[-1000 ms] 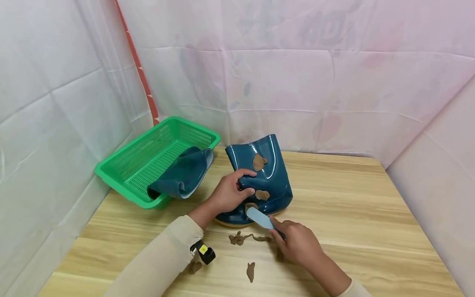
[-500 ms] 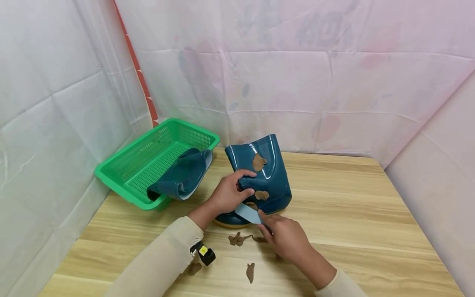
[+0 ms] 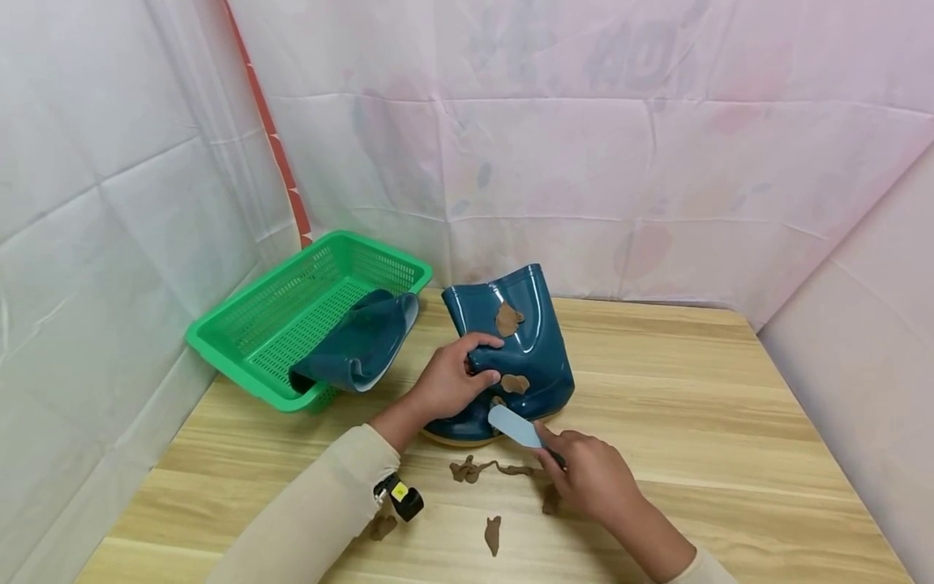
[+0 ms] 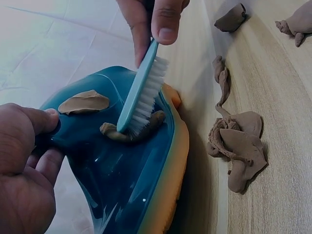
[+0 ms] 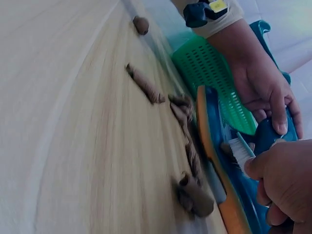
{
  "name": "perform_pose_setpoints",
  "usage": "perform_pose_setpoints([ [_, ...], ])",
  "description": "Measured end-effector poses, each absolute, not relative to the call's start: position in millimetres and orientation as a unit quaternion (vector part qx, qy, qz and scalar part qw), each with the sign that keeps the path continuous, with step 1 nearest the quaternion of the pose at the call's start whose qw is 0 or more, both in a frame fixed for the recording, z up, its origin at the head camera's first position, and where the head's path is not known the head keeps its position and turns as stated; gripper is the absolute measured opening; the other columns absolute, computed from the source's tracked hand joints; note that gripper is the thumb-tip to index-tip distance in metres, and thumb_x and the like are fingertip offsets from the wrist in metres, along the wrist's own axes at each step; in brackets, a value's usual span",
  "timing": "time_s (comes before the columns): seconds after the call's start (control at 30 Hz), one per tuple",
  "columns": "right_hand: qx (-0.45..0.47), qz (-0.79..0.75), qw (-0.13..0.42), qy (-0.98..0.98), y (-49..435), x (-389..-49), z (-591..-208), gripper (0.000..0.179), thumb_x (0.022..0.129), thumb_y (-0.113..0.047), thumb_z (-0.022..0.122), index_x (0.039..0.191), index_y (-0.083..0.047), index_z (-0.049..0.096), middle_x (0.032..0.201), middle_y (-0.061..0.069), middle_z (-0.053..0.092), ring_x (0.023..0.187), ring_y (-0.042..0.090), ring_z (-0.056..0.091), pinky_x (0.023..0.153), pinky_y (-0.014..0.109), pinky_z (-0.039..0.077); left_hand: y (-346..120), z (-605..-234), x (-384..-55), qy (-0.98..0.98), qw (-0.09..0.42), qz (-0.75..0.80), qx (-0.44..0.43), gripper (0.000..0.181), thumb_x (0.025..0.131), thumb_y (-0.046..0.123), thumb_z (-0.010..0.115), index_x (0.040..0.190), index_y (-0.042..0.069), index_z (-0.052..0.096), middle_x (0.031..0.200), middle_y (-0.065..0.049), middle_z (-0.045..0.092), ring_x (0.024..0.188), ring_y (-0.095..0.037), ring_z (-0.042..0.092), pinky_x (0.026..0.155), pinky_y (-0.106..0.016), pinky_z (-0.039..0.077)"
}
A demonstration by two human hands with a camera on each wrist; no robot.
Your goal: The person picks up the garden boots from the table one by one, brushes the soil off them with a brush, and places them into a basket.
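Observation:
A dark teal rubber boot (image 3: 543, 357) stands on the table with brown clay-like lumps stuck to it. My left hand (image 3: 447, 377) grips it at the ankle, fingers and thumb pinching a fold of the rubber. In my right hand (image 3: 594, 478) is a light blue brush (image 3: 514, 426), held by its handle. The left wrist view shows its white bristles (image 4: 150, 95) down on a curled strip of clay (image 4: 109, 131) just above the boot's orange sole (image 4: 178, 151). A flatter clay patch (image 4: 85, 103) sits higher up, and another patch (image 3: 508, 319) is on the shaft.
At the left stands a green perforated basket (image 3: 212, 328), with a second teal boot (image 3: 365, 341) lying over its near edge. Loose clay pieces (image 3: 467, 469) lie on the table before the boot, with another piece (image 3: 493, 535) nearer me. White sheets (image 3: 540, 162) hang around the table.
My right hand swept the brush left along the lower boot, then back right. Less of the low clay strip shows beside the brush now. My left hand and the boot stay in place.

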State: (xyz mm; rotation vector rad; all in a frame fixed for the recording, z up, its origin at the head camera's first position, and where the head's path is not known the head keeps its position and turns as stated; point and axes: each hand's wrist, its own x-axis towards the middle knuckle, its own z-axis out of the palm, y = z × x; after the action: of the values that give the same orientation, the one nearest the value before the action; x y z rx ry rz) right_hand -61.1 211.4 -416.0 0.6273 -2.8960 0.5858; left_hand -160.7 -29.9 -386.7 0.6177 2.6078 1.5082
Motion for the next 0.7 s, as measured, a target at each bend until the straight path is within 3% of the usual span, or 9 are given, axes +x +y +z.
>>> perform_pose_setpoints([
  [0.17,0.238,0.198,0.101,-0.945,206,-59,-409,0.042,0.092,-0.025,0.079,0.131,-0.009,0.072,0.070,-0.014,0.054,0.055,0.000,0.037,0.050,0.021,0.035,-28,-385,-161,0.849,0.034,0.488,0.197,0.042,0.099,0.020,0.072,0.138,0.023,0.060,0.076,-0.001,0.059,0.064,-0.017,0.055,0.056,-0.030,0.046],
  [0.3,0.255,0.189,0.113,-0.942,195,-63,-408,0.044,0.093,-0.027,0.078,0.133,-0.009,0.071,0.085,-0.005,0.071,0.064,0.003,0.056,0.055,0.023,0.046,-29,-385,-160,0.850,0.034,0.489,0.191,0.041,0.099,0.019,0.072,0.138,0.024,0.060,0.081,0.000,0.062,0.067,-0.018,0.057,0.059,-0.030,0.048],
  [0.43,0.239,0.180,0.108,-0.948,191,-66,-412,0.043,0.094,-0.026,0.078,0.132,-0.007,0.071,0.100,0.003,0.076,0.080,0.013,0.071,0.062,0.030,0.055,-28,-386,-159,0.848,0.041,0.493,0.192,0.042,0.099,0.019,0.072,0.139,0.023,0.060,0.080,-0.001,0.062,0.067,-0.018,0.057,0.060,-0.030,0.048],
  [0.53,0.222,0.178,0.105,-0.953,195,-66,-415,0.042,0.093,-0.024,0.079,0.130,-0.006,0.072,0.091,0.001,0.075,0.069,0.011,0.066,0.056,0.029,0.051,-28,-387,-159,0.849,0.037,0.489,0.196,0.042,0.098,0.020,0.073,0.139,0.023,0.060,0.074,-0.001,0.059,0.065,-0.017,0.055,0.058,-0.029,0.046],
  [0.7,0.209,0.179,0.095,-0.957,206,-67,-418,0.040,0.092,-0.023,0.079,0.128,-0.007,0.073,0.068,-0.010,0.058,0.052,0.002,0.040,0.048,0.023,0.035,-28,-387,-160,0.853,0.025,0.485,0.194,0.043,0.097,0.020,0.074,0.138,0.024,0.061,0.070,-0.002,0.054,0.062,-0.017,0.052,0.055,-0.029,0.043],
])
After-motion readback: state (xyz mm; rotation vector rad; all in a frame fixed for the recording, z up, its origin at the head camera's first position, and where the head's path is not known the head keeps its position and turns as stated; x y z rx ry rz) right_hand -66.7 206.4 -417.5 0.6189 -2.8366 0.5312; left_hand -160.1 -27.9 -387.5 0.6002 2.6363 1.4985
